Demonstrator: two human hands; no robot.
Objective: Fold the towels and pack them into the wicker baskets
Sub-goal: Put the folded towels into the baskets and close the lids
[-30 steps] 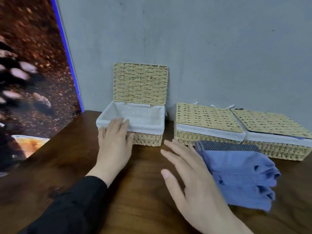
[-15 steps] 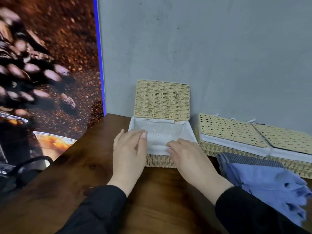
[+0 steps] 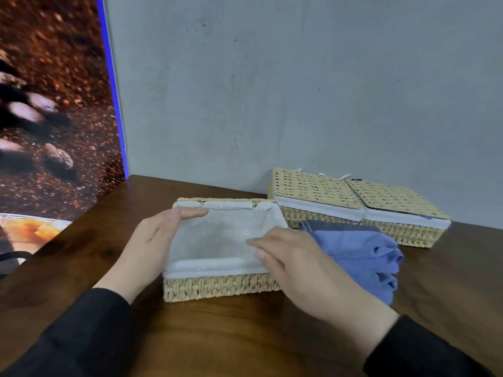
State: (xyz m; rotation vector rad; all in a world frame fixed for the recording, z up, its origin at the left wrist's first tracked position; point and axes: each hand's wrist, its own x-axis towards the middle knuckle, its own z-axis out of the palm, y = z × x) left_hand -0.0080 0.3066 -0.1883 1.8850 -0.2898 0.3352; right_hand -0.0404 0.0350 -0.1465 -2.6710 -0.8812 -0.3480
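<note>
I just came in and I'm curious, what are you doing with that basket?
A person has both hands on the open wicker basket with the white lining. The left hand rests along its left side, and the right hand reaches over its right edge, fingers on the lining. Nothing is inside it yet. Folded blue towels wait on the table beside it. Two more baskets sit closed behind.

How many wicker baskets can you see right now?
3: an open basket between both hands at the front, and two closed baskets side by side against the wall behind the blue towels.
</note>
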